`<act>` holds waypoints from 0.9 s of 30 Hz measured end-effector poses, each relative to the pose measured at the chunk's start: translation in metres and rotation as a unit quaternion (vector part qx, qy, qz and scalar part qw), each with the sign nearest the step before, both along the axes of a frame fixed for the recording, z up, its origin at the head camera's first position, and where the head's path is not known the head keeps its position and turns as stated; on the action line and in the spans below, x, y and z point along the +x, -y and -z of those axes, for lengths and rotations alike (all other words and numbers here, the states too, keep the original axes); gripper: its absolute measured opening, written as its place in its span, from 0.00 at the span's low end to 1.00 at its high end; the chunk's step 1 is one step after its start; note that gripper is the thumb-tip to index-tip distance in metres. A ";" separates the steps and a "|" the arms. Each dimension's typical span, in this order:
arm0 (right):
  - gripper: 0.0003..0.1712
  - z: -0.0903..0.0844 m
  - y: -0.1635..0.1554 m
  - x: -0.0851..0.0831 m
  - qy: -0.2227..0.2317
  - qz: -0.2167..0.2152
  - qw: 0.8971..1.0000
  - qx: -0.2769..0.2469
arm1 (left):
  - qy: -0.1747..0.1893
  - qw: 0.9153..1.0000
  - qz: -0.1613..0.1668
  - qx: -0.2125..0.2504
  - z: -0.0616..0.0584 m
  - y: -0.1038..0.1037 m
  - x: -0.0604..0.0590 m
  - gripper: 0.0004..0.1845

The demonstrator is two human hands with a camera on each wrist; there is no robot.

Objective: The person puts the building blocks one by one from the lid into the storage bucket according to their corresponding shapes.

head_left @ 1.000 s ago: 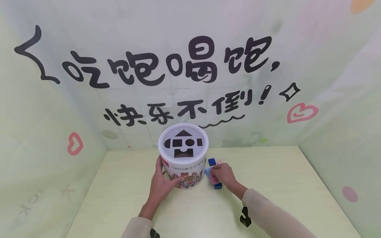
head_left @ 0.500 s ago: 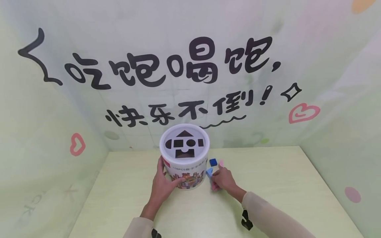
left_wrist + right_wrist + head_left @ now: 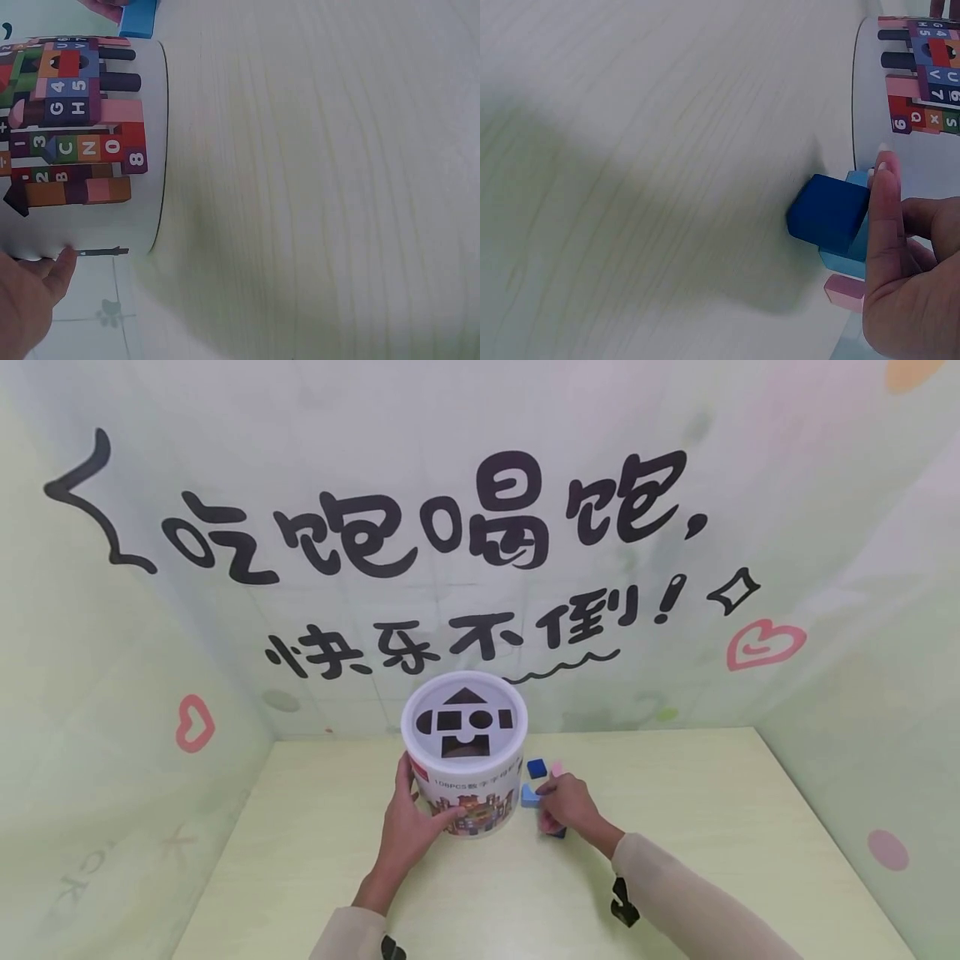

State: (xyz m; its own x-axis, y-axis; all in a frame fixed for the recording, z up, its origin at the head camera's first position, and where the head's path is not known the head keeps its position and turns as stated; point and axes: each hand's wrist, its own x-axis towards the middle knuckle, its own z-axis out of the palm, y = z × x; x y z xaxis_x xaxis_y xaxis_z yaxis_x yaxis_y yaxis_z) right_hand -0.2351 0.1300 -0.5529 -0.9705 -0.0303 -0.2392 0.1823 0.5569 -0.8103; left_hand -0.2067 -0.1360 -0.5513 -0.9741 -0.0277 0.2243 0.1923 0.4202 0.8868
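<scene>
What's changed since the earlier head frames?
The right hand has shifted slightly rightward, away from the bucket, showing more of the light blue block. The near dark blue block, hidden half a second ago, shows partly again; can't tell if it's gripped. Unchanged: left hand gripping the bucket, far dark blue block, pink block.

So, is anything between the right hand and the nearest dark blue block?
Nothing visible: the dark blue block is right by the right hand. In the right wrist view, the light blue block sits beyond it.
</scene>
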 end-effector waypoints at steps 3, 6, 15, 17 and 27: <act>0.14 0.000 0.001 -0.001 0.003 -0.004 1.000 0.008 | 0.001 1.000 -0.001 -0.002 0.000 0.000 0.000 0.66; 0.16 0.000 0.002 -0.001 0.018 -0.002 1.000 0.003 | 0.000 1.000 -0.001 0.001 0.000 0.001 0.001 0.66; 0.15 -0.001 0.002 -0.002 0.036 -0.009 0.999 -0.021 | 0.000 1.000 0.004 0.008 0.001 0.000 0.001 0.65; 0.14 0.000 0.001 -0.003 0.042 -0.012 0.999 -0.024 | 0.001 1.000 0.002 0.005 0.001 0.000 0.001 0.65; 0.13 -0.005 -0.010 -0.005 0.030 -0.011 0.999 -0.035 | 0.008 1.000 -0.006 -0.007 -0.001 -0.001 0.001 0.67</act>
State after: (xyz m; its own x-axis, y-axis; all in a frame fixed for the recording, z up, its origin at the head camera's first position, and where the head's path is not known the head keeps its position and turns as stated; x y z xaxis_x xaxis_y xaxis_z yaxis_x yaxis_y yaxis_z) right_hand -0.2396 0.1398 -0.5475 -0.9534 -0.0712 -0.2932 0.2195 0.5032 -0.8358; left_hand -0.2055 -0.1354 -0.5506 -0.9771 -0.0365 0.2098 0.1734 0.4354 0.8834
